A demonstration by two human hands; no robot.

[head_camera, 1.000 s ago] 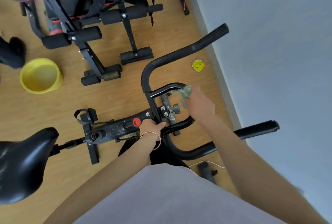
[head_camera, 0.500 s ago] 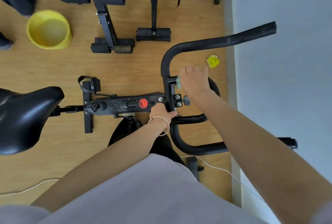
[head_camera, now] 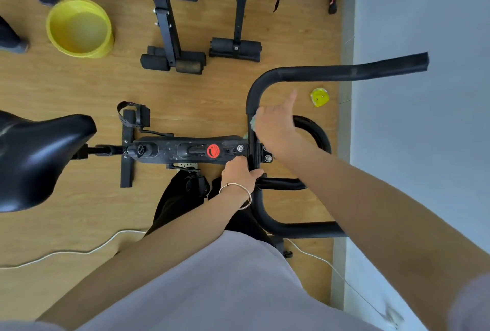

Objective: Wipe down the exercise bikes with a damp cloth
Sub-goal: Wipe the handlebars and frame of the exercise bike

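Note:
A black exercise bike [head_camera: 185, 150] stands below me, its saddle [head_camera: 37, 155] at the left and its curved handlebar [head_camera: 331, 69] reaching right toward the wall. My right hand [head_camera: 275, 129] holds a greenish cloth [head_camera: 252, 121] against the handlebar's upright bar just above the clamp; only a scrap of the cloth shows under the fingers. My left hand [head_camera: 240, 171], with a bangle on its wrist, grips the lower handlebar bar beside the clamp bolts.
A yellow bucket [head_camera: 79, 28] stands on the wood floor at the upper left. A black weight bench frame [head_camera: 172, 20] stands behind the bike. A small yellow object [head_camera: 319, 96] lies near the grey wall [head_camera: 424, 12]. A white cable [head_camera: 79, 251] runs across the floor.
My right hand has slid with the cloth from the inner loop by the clamp leftward onto the upright handlebar bar. My left hand has kept its grip. The view has shifted over the bike.

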